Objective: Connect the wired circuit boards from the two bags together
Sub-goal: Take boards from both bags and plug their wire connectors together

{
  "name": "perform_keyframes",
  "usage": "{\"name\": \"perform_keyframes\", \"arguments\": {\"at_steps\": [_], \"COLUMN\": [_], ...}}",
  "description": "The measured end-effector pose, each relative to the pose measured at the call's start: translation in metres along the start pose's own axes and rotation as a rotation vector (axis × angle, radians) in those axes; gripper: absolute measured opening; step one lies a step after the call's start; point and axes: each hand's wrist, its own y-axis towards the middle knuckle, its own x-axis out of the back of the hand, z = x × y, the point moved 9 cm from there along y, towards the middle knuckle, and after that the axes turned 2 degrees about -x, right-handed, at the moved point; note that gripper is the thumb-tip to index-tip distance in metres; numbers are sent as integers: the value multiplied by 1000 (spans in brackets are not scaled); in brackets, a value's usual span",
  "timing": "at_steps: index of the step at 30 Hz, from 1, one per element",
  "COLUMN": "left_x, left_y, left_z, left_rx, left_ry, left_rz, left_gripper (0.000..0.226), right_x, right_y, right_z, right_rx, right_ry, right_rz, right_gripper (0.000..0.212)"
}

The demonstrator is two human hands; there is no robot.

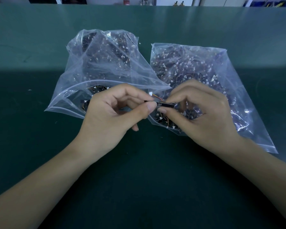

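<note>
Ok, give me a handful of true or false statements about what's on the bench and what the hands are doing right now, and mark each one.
1. Two clear plastic bags lie side by side on the green table. True: the left bag and the right bag both hold many small wired boards.
2. The left hand lies flat on the table. False: its thumb and fingers pinch a small part in the air.
3. The right hand pinches a black circuit board. True.
4. A white connector on coloured wires shows between the hands. True.
5. Both bags are zipped shut. False: the left bag's mouth gapes open toward the person.
6. The hands are inside the bags. False: they are in front of them.
</note>
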Motion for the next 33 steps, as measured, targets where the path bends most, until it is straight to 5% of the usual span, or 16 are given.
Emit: {"name": "perform_keyframes", "arguments": {"at_steps": [8, 19, 25, 29, 33], "left_x": [-30, -28, -16, 1, 5], "left_y": [-11, -10, -5, -1, -5], "left_z": [3, 7, 10, 8, -6], "left_rx": [103, 179, 156, 50, -103], "left_ry": [-94, -224, -229, -42, 177], "left_rz": [335, 373, 228, 36, -33], "left_gripper": [2, 9, 7, 20, 9], "right_x": [-7, 10, 10, 5, 1], "right_y": [-1, -1, -2, 1, 0], "right_z": [-4, -12, -27, -27, -27], "right_rx": [-67, -191, -352, -361, -388], "right_ry": [26, 197, 415, 492, 585], "right_rz": [84, -96, -142, -104, -93], "right_gripper": [7, 12, 7, 18, 22]}}
